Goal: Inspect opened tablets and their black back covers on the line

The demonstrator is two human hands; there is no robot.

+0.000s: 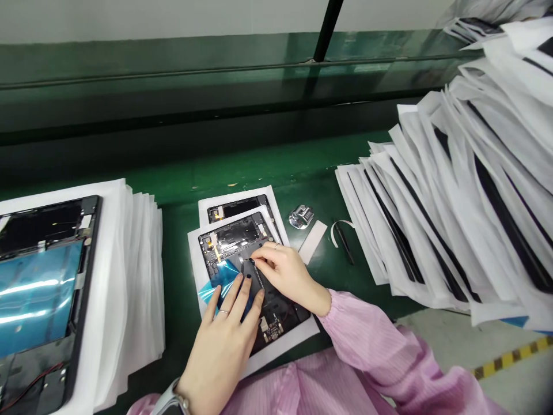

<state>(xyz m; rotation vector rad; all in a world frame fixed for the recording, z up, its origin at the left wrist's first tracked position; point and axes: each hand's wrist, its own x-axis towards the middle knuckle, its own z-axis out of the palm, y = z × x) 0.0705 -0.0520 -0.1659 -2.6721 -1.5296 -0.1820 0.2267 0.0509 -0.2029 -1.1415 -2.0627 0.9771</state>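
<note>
Ctr of frame, on green workbench (276, 167): black tablet rear housing (231, 248) on white foam sheet (194, 271), angled, overlapping a 2nd housing (237, 208) on its own sheet. Internals exposed, gold tape pieces near top edge.

L hand (220, 346) open, fingers (237, 294) spread flat over blue film (222, 282) & dark layer on housing. R hand (285, 274) just above: thumb & index drawn together at black strip (258, 279), looks pinched, contact partly hidden.

Handling, est.: film thin, limp, prob. clingy; take by free edge. Strip looks light, flexible; hold by its end. Housing thin, fairly stiff, but internals look fragile; grip outer frame only.

Nearby, upper R of housing: chrome fitting (301, 216), white card strip (311, 242), slim black tool (344, 245). R of frame: fanned stack of white sheets (449, 202) w/ black strips. L edge: tablet w/ blue film (38, 288) on stacked sheets. Pink smock sleeve (367, 334) on R arm.
</note>
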